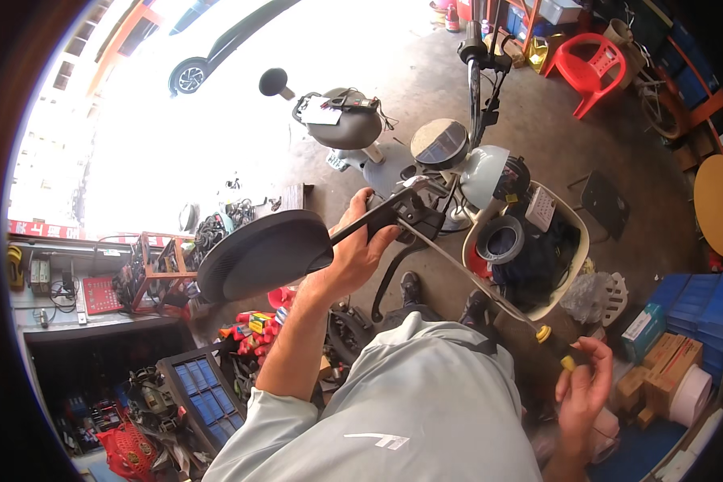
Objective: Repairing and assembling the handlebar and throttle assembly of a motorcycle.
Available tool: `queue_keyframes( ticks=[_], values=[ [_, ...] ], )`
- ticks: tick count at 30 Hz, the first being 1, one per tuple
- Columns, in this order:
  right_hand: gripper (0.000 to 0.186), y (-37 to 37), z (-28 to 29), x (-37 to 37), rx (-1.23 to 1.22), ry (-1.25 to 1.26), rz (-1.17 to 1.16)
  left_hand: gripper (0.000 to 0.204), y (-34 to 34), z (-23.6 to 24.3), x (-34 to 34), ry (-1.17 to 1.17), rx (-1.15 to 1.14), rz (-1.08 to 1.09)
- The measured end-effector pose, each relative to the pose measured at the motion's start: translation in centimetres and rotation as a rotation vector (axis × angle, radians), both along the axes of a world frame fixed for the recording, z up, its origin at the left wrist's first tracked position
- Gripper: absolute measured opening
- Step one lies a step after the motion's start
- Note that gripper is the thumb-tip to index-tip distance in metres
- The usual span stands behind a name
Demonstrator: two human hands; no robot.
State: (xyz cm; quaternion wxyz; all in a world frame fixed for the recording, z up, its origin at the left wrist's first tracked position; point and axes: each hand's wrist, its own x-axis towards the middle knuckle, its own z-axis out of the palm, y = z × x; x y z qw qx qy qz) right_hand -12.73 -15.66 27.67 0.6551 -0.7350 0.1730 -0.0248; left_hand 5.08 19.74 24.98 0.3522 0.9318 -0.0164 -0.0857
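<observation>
My left hand (352, 253) is wrapped round the end of a scooter's handlebar, beside a black brake-lever mount (416, 210). A large black rear-view mirror (265, 255) reaches out to the left over my wrist, its back toward me. A long screwdriver (490, 289) slants from that mount down to the right, its tip meeting the mount's underside. My right hand (584, 386) has its fingertips closed round the end of the yellow and black handle. The other round mirror (440, 145) and a pale headlamp shell (482, 178) lie past the mount.
A cream basket (566, 293) holds a tape roll (500, 239), dark cloth and a white keypad-like thing (541, 207). Blue bins (703, 309) and cartons (671, 361) stand right. Far off are a red chair (590, 72) and another scooter (345, 124). Parts crowd the left bench (161, 313).
</observation>
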Motion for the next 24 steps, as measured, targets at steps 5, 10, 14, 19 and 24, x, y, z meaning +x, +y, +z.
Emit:
queue_keyframes(
  ticks=[5,10,14,19,24],
  values=[
    [0.030,-0.4,-0.2,0.5,0.288,0.187,-0.031,0.067,0.5,-0.7,0.0,-0.017,0.016,-0.015],
    [0.035,-0.2,0.2,0.2,0.099,0.013,-0.019,0.068,0.2,-0.1,-0.1,0.005,0.026,0.000],
    [0.036,0.3,0.8,0.6,0.188,0.135,-0.036,0.068,0.3,-0.4,0.0,0.012,0.008,-0.012],
    [0.035,-0.1,-0.1,0.2,-0.020,-0.031,0.060,0.068,0.2,-0.2,0.0,0.006,0.002,-0.005],
    [0.039,0.0,0.6,0.8,0.256,0.077,0.034,0.067,0.4,-0.5,0.0,0.005,0.024,-0.007]
  ],
)
